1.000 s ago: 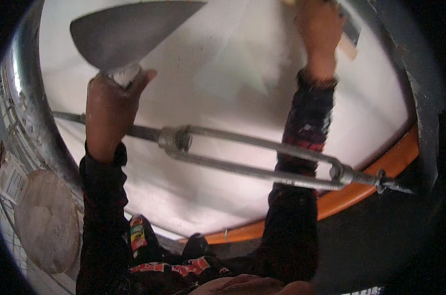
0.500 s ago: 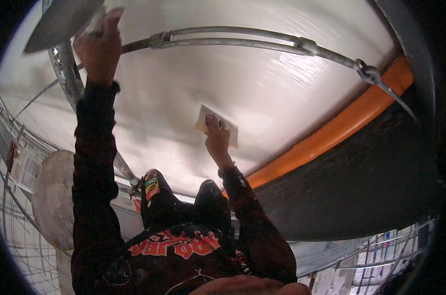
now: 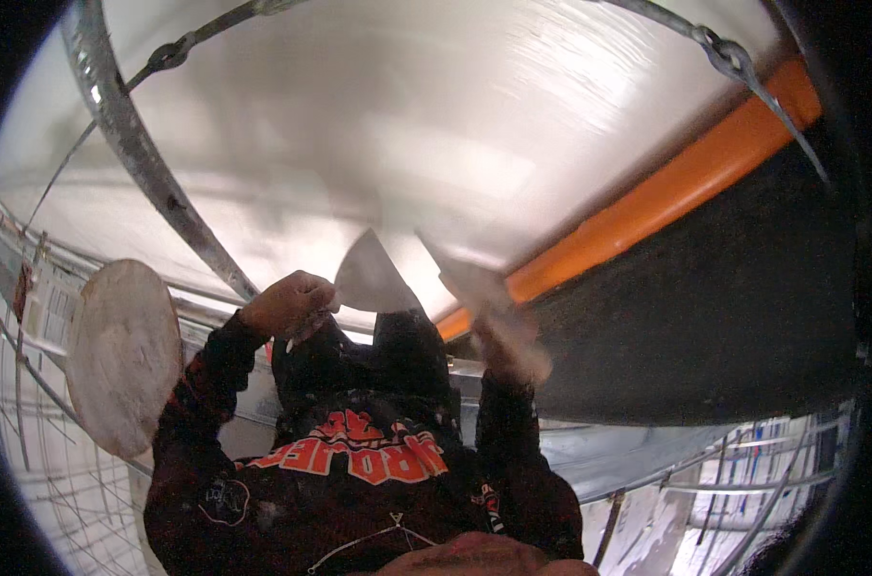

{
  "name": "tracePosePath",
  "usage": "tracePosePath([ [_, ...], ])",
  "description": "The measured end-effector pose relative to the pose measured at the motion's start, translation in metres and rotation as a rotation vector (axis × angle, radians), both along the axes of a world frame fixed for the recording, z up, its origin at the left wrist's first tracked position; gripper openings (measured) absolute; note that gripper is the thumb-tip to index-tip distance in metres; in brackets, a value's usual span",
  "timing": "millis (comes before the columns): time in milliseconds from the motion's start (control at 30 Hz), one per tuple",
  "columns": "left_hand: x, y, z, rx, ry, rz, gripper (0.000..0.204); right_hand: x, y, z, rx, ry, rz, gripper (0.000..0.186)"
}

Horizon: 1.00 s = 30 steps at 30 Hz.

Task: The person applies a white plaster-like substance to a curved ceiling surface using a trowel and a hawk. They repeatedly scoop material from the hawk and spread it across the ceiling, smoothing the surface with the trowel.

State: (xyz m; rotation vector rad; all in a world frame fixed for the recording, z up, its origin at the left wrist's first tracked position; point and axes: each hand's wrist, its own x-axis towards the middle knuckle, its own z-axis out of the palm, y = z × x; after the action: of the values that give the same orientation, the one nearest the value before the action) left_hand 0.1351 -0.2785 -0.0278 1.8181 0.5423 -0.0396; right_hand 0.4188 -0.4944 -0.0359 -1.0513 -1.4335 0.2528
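My left hand (image 3: 294,307) grips a grey, pointed trowel (image 3: 371,274), its broad blade raised beside the fist over my dark-clothed legs. To its right, my right hand (image 3: 508,346), smeared by motion, holds a flat rectangular trowel (image 3: 465,269) tilted up toward the left blade. The two blades are near each other with a narrow gap between them. Behind them lies a broad, pale, smooth curved surface (image 3: 417,115) with streaks on it.
An orange padded edge (image 3: 647,211) borders a dark band (image 3: 686,326) on the right. A curved metal tube (image 3: 157,182) and rods with eye joints (image 3: 726,58) cross the pale surface. A round pale board (image 3: 119,355) and wire mesh (image 3: 33,403) are at left.
Both hands and trowels have come inward toward my body, close together. The left trowel moved down and right from the upper left; the right one left the pale surface. My view has shifted.
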Motion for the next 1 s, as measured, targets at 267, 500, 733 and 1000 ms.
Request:
tracePosePath([
  [267, 0.001, -0.013, 0.005, 0.34, -0.246, -0.241, 0.041, -0.007, 0.003, -0.011, -0.268, -0.824, -0.084, 0.056],
  [500, 0.025, -0.027, 0.037, 0.431, -0.585, 0.228, 0.022, 0.032, -0.038, -0.086, -0.454, 0.503, 0.033, 0.044],
  [733, 0.068, -0.001, -0.007, 1.113, -1.003, 0.408, 0.032, -0.075, 0.031, -0.078, -0.259, 1.323, 0.299, 0.041],
  [1000, -0.028, 0.042, -0.018, 1.436, -0.419, 0.116, 0.035, -0.092, 0.043, -0.108, -0.185, 1.559, 0.308, 0.033],
])
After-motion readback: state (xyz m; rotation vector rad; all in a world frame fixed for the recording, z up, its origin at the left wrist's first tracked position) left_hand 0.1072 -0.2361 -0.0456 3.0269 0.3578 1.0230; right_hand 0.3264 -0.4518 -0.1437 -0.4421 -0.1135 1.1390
